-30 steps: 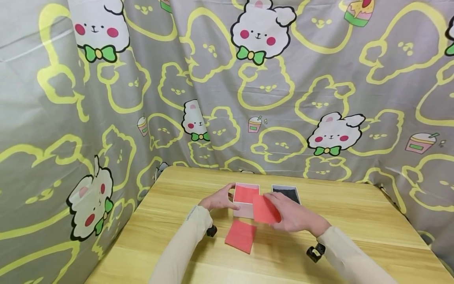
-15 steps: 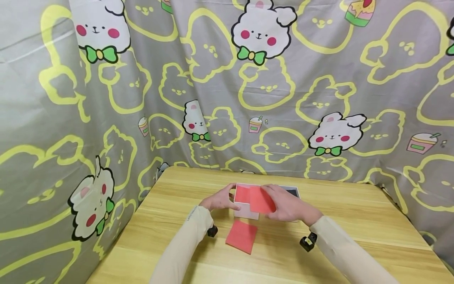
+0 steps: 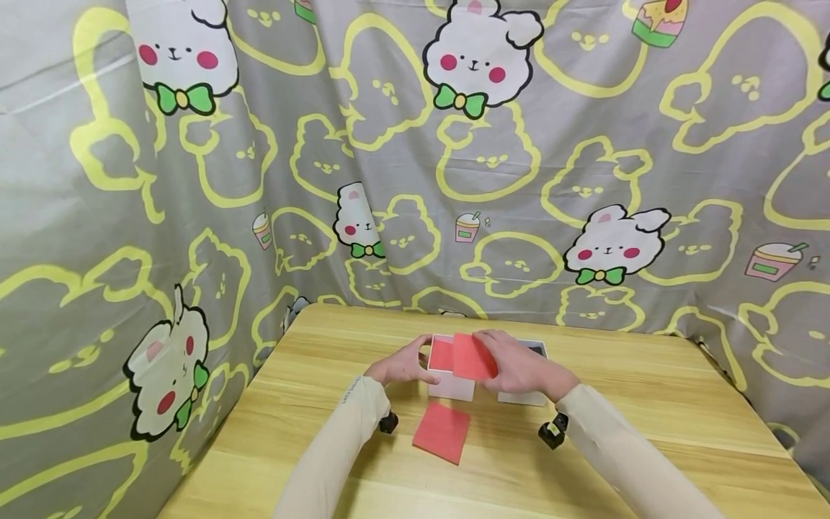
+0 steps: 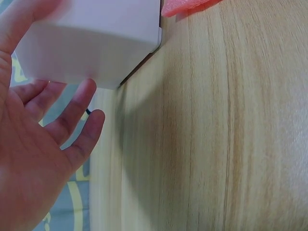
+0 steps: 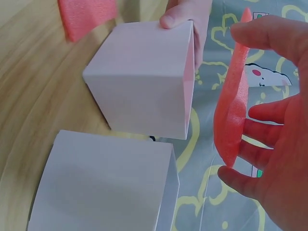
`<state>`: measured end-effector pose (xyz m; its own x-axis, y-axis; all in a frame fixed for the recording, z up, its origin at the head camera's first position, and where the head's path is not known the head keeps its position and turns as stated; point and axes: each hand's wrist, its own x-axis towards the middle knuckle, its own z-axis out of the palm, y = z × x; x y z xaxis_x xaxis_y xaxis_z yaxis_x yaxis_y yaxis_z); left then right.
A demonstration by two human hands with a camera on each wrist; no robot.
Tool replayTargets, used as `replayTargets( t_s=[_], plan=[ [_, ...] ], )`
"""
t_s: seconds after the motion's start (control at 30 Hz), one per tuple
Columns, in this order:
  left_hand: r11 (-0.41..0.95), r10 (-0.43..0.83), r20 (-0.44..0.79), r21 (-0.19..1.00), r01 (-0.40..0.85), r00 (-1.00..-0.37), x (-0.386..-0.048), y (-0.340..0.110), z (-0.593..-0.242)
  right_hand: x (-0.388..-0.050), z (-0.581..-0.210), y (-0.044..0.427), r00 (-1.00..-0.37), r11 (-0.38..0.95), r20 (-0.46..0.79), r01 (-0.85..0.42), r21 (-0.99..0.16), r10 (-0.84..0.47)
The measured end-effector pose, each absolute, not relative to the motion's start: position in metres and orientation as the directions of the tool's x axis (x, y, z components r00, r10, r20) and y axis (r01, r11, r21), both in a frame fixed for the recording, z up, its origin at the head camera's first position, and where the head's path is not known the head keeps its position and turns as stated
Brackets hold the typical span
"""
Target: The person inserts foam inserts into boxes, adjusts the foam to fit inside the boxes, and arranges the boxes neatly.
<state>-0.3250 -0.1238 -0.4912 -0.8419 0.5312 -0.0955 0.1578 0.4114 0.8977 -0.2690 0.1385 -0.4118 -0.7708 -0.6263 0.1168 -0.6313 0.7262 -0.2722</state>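
Observation:
My left hand (image 3: 405,362) grips the left side of a white open-topped box (image 3: 450,388), thumb on its front; the left wrist view shows fingers round its lower edge. Inside the box lies something flat and red (image 3: 442,353). My right hand (image 3: 519,366) pinches a thin red foam sheet (image 3: 471,356) between thumb and fingers, above the right part of the box opening. In the right wrist view this foam sheet (image 5: 232,110) stands edge-on, slightly bowed, apart from the box. Another red foam sheet (image 3: 442,432) lies flat on the table in front of the box.
A second white box (image 3: 522,398) stands to the right, with dark material (image 3: 538,349) inside, partly hidden by my right hand. The wooden table (image 3: 311,346) ends at a patterned curtain (image 3: 506,274) behind and on the left.
My right hand has moved left and away from me, carrying the red foam sheet from beside the box to over its opening. The left hand keeps its grip on the box.

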Motion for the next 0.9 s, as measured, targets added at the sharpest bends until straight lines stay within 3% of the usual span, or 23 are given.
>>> replayTargets(
  t_s=[0.9],
  plan=[
    [0.401, 0.544, -0.098, 0.903, 0.155, -0.833, -0.324, -0.124, -0.489, -0.294, -0.418, 0.121, -0.799, 0.749, 0.076, -0.589, -0.305, -0.597]
  ],
)
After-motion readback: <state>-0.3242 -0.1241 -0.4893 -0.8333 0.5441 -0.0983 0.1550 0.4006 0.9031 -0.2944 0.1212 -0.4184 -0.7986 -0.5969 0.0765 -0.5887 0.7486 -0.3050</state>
